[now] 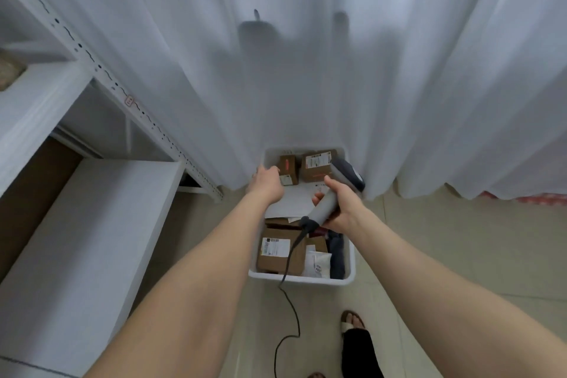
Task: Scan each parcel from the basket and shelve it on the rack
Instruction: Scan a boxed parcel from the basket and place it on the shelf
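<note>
A white basket [349, 278] stands on the floor against the curtain, holding several cardboard parcels and white mailers. My left hand [266, 184] reaches into its far left corner and touches a small brown box [289, 169]; its fingers are mostly hidden, so a grip is unclear. A larger labelled box [316, 167] lies beside that one. My right hand [339, 204] grips the grey handle of a barcode scanner [343, 181] over the basket's middle. Another labelled box [279, 250] sits at the near end.
A white metal rack [101, 70] with shelves fills the left side; its lower shelf [76, 239] runs along my left arm. The scanner's black cable [290, 310] trails over the floor. White curtains hang behind the basket. My sandalled foot [352, 322] is near the bottom.
</note>
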Demonstrator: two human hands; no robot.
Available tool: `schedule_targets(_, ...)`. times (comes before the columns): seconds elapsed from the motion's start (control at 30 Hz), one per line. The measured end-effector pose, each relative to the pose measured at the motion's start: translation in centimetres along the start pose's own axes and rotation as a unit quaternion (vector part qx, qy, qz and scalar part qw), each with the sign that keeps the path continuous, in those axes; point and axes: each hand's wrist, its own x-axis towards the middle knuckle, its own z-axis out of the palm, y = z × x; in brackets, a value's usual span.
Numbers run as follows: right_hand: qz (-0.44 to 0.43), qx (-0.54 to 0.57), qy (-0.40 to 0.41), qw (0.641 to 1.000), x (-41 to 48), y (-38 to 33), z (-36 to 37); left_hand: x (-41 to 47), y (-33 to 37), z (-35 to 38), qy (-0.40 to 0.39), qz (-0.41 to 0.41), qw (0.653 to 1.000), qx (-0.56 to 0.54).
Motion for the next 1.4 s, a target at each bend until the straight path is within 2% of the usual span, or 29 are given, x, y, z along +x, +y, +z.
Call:
schedule_targets(0.17, 0.042, -0.031, 0.020, 0.998, 7.2, -1.5, -1.7, 5.9, 1.6, 4.5, -0.027, -0.009, 1.000, -0.002)
schedule_targets(0.33, 0.084, -0.047, 0.046, 0.994, 14.7, -0.2, -3.3, 10.9, 0.6, 10.5, -0.067, -0.036, 0.997, -0.009)
schedule_targets(0.7, 0.147, -0.083, 0.105, 0.980, 31.4, 9.8, -8.4, 19.4, -10.6, 27.2, -0.130, -0.103, 0.986, 0.004)
schedule_targets(0.87, 0.140, -0.115, 0.113, 0.977, 38.2, 13.5, -10.0, 22.4, -15.2, 35.2, -0.155, -0.154, 0.976, 0.003)
schedule_targets(1.1, 0.131, -0.168, 0.098, 0.972, 45.7, 17.3, -10.7, 26.8, -19.0, 41.5, -0.089, -0.230, 0.969, -0.031)
schedule_targets(1.4, 0.146, -0.121, 0.103, 0.977, 49.0, 17.7, -12.0, 30.3, -20.2, 43.6, -0.051, -0.311, 0.946, -0.080)
